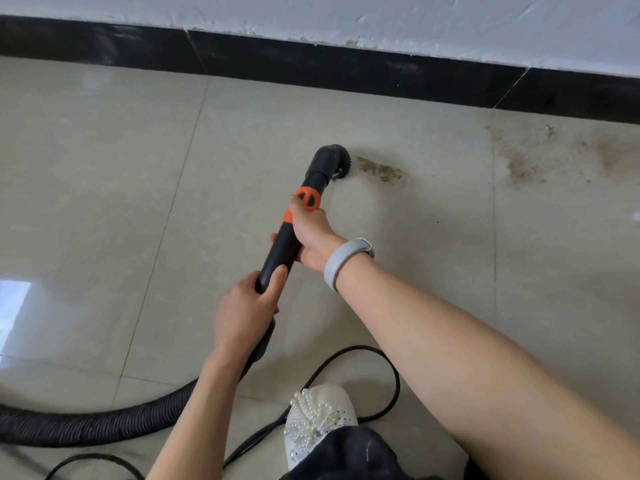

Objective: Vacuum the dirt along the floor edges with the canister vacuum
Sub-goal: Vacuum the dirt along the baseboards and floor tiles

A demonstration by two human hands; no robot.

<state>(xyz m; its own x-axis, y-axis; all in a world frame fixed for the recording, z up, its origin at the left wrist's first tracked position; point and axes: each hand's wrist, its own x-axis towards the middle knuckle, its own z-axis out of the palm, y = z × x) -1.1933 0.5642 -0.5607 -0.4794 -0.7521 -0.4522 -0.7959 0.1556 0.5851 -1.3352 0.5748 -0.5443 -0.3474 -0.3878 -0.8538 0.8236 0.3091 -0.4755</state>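
A black vacuum wand (281, 251) with an orange collar (306, 199) slants across the tiled floor. Its round brush nozzle (333, 160) touches the floor just left of a small brown dirt patch (381, 171). My right hand (313, 233), with a grey wristband, grips the wand just below the orange collar. My left hand (247, 310) grips the wand's lower end where the ribbed black hose (97, 424) joins. A larger smear of dirt (526, 164) lies further right near the black skirting (346, 69).
The white wall (381, 19) runs above the skirting along the top. A thin black power cord (391, 372) loops on the floor by my white beaded shoe (320, 417). The hose trails off to the lower left. Bright window glare (14, 317) sits on the left tiles.
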